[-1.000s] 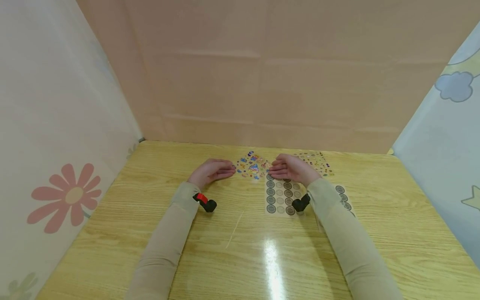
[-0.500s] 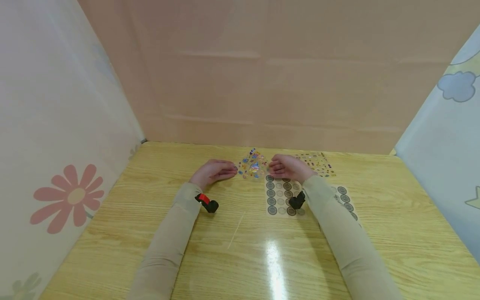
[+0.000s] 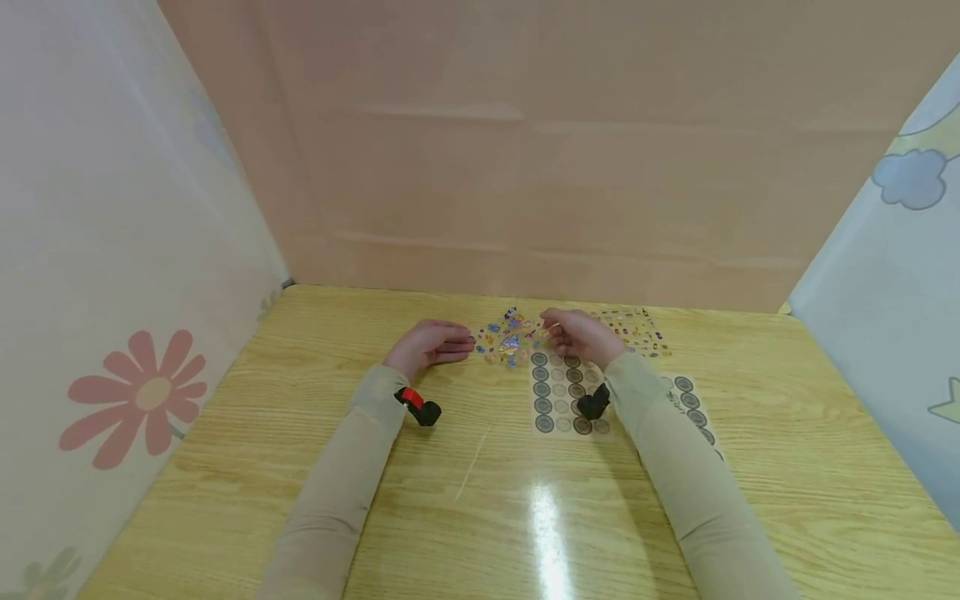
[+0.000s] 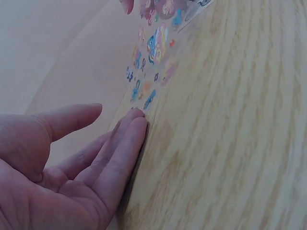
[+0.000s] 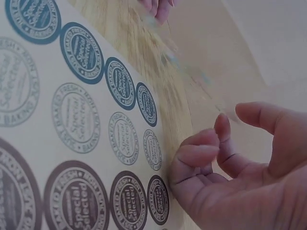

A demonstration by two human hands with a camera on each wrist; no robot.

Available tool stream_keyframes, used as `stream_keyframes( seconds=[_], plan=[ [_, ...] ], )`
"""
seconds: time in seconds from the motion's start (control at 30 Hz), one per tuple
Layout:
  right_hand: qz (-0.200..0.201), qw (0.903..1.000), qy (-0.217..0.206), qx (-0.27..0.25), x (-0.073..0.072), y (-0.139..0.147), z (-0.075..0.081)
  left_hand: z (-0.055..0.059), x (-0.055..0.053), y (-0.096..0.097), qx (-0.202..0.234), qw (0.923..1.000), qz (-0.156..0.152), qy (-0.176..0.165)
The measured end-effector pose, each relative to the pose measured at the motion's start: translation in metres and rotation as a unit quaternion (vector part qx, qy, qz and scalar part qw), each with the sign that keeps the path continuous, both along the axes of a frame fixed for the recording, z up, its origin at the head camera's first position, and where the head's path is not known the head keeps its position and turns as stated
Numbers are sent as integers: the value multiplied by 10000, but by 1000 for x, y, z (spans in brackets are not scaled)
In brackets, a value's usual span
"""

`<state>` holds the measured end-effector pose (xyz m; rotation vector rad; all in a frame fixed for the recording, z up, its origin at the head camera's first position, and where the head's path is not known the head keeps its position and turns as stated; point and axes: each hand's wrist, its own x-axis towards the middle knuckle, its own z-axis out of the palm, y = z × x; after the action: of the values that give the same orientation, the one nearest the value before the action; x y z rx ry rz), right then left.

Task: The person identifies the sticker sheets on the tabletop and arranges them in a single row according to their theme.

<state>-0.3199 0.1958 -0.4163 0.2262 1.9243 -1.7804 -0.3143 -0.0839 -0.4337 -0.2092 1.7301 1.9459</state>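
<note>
Sticker sheet [image 3: 511, 343], clear and dotted with bright butterflies, is lying just right of the frame's centre in the head view, between the two hands. From the left hand [image 3: 432, 343] it is lying toward the right of the frame, from the right hand [image 3: 581, 335] toward the left, so its span is running crosswise from one set of fingertips to the other. Its clear edges are hiding its true long axis, and neither hand is looking plainly nearer. The left hand is keeping its fingers nearly straight and thumb well apart, its fingertips touching the sheet's left edge without wrapping round it. The right hand is holding its thumb and forefinger apart and its other fingers loosely bent, with no clear grip; whether its tips are touching the blurred film cannot be told. Just below the right hand, a label sheet [image 3: 561, 390] of round stickers is lying on the table [image 3: 420, 517]; a second one [image 3: 692, 402] is showing beside the right sleeve [image 3: 693, 479]. A gem sheet [image 3: 630, 329] is lying above the right wrist, before the backdrop [image 3: 525, 183].
</note>
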Motion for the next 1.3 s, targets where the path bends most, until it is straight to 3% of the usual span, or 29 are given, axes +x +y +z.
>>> stream_keyframes(
  seconds=[0.13,0.37,0.8,1.1,1.3],
  plan=[
    [185,9996,209,54,1,-1,1,2,0,2,-66,9999,83,-55],
    [356,9985,69,-399,0,-2,-2,4,0,3,18,9998,115,-169],
    [168,9972,144,-720,5,-11,5,7,2,3,-30,9999,65,-122],
    [257,9937,549,-945,8,-8,12,7,1,8,-132,9995,167,-220],
    [273,9901,713,-1181,11,-6,19,6,1,12,232,9995,88,-195]
  ],
)
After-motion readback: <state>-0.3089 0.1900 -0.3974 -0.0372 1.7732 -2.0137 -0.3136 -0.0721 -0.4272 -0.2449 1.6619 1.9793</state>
